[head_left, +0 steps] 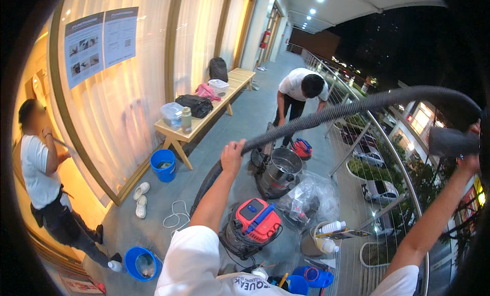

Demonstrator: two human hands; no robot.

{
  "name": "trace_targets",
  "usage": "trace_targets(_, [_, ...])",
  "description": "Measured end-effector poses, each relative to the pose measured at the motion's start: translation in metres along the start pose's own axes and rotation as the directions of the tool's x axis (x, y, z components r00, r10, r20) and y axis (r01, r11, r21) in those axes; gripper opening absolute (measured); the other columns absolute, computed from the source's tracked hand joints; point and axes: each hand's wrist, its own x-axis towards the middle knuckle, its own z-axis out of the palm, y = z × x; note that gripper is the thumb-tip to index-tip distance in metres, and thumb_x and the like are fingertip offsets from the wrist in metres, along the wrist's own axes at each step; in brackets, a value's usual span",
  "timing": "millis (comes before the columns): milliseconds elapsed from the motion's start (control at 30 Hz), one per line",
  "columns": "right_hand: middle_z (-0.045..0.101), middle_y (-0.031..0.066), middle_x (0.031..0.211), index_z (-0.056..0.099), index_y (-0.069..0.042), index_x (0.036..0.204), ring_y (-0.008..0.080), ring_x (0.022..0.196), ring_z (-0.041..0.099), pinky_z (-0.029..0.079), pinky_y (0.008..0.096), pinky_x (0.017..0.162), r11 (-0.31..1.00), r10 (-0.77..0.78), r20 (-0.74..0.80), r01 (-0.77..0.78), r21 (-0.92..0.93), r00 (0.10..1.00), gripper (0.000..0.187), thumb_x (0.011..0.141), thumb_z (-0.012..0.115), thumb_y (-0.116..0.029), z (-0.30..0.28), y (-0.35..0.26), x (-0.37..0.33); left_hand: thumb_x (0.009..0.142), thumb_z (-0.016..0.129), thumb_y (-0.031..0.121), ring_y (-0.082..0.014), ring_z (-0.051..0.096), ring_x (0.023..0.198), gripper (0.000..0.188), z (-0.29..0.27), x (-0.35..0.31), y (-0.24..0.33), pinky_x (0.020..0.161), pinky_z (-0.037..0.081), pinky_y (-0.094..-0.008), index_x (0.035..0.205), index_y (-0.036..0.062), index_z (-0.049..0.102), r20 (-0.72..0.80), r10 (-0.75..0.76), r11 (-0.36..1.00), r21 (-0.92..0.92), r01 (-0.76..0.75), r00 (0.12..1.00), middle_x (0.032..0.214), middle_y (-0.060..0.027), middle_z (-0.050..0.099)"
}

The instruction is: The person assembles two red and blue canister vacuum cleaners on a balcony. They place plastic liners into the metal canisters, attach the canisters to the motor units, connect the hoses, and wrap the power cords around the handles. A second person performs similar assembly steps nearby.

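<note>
On my feed, my left hand (233,157) is closed round a long, dark grey, ribbed flexible hose (326,118), fingers curled over it and knuckles uppermost. From that grip the hose's long axis climbs rightward in a broad arch, crests near the upper right and bends back down to my right hand (473,152), out at the dark rim of the view. There I see the fist wrapped about the hose's end, just beside a smooth, black, wide-mouthed tube end (450,142) that points left, back toward my other grip; the rim hides most of the fingers, so I cannot tell their exact hold. The relation that matters to me is this: the raised span lies between my two hands, the tube end is by far nearer the right, and the lower run drops from the left hand behind that forearm, where I lose its far end. Below the arch, on the grey walkway floor (240,120), a round vacuum with a red top (256,223) stands between my arms, and an open steel-drum vacuum (279,169) sits further off, toward the floor's edge along the metal railing (408,185), near a bending co-worker (302,89).
</note>
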Motion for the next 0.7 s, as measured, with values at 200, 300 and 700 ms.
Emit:
trace_targets(200, [0.06,0.0057,0.087,0.056,-0.006,0.096,0.0166,0.075,0.055,0.043,0.0288,0.068,0.785,-0.051,-0.151,-0.054,-0.617,0.987,0.03,0.07,0.067,-0.017,-0.006,0.163,-0.034,0.063,0.064,0.01,-0.0318,0.057,0.084,0.054,-0.03,-0.052,0.042,0.067,0.046,-0.0411,0.114,0.0234,0.05,0.566,0.51,0.847,-0.464,-0.261,0.647,0.09,-0.0104,0.057])
trace_targets(300, [0.056,0.0025,0.08,0.051,-0.007,0.095,0.0142,0.07,0.053,0.042,0.0308,0.067,0.377,0.098,-0.175,-0.199,-0.905,0.98,0.037,0.064,0.071,-0.013,0.005,0.233,-0.091,0.062,0.065,0.019,-0.0324,0.058,0.082,0.056,-0.058,-0.065,0.058,0.066,0.046,-0.0417,0.115,0.0223,0.05,0.64,0.666,0.734,-0.654,-0.183,0.382,0.087,-0.0128,0.06])
trace_targets(700, [0.039,0.0159,0.131,0.029,0.001,0.13,0.0256,0.119,0.038,0.027,0.0335,0.1,0.322,0.925,0.191,-0.413,-0.852,0.328,0.07,0.075,0.065,-0.023,0.011,0.31,-0.309,0.055,0.067,0.022,-0.0307,0.059,0.079,0.054,-0.113,-0.021,0.082,0.067,0.046,-0.0382,0.107,0.0138,0.053,0.558,0.726,0.679,-0.675,-0.289,0.403,0.086,-0.0121,0.061])
